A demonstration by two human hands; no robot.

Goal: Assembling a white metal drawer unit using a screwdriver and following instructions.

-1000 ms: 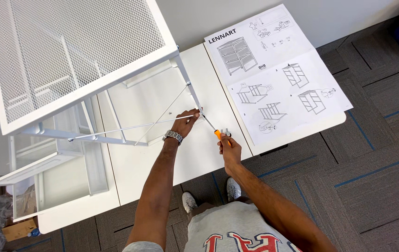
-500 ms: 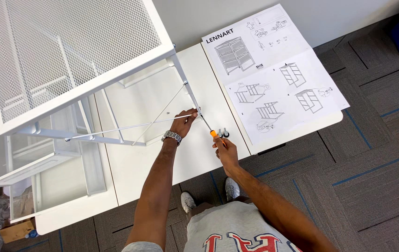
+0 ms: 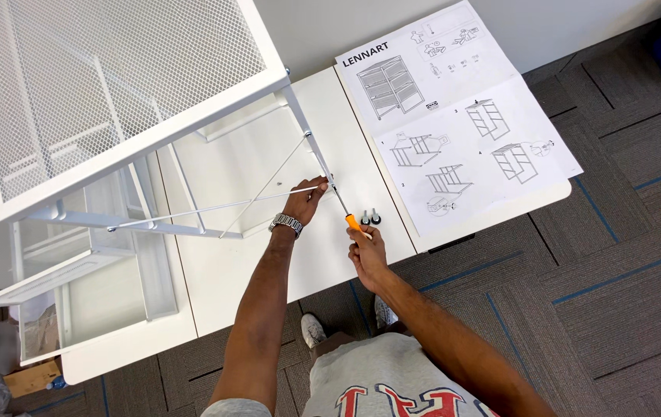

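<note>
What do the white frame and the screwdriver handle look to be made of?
White frame: looks like painted metal, with thin rods and a perforated mesh top. Screwdriver in the right hand: orange handle, probably plastic; shaft looks like bare steel.

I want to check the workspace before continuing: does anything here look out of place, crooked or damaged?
Nothing looks damaged or spilled. The instruction sheet lies slightly askew, its right corner hanging over the white table edge.
</note>
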